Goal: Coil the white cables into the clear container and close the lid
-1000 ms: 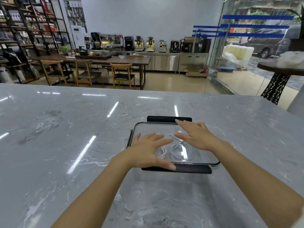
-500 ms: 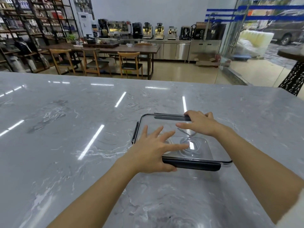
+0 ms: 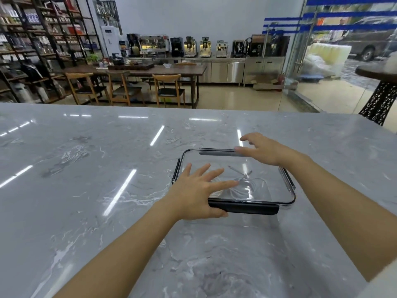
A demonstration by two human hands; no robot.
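Container [image 3: 234,216] sits on the marble counter [image 3: 86,168], lid [image 3: 253,173] on top and cables [image 3: 240,186] faintly visible inside. My left hand [image 3: 197,194], fingers spread, presses the near black latch [image 3: 247,208]. My right hand [image 3: 264,151] has slid back in the last second to the far latch [image 3: 217,152], fingers open. I judge only latching remains.

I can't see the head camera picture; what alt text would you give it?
Two bare hands work at a clear container with its lid on, standing on a grey marble counter. The left hand is at the near black latch, the right hand at the far edge. Behind is a café with coffee machines.
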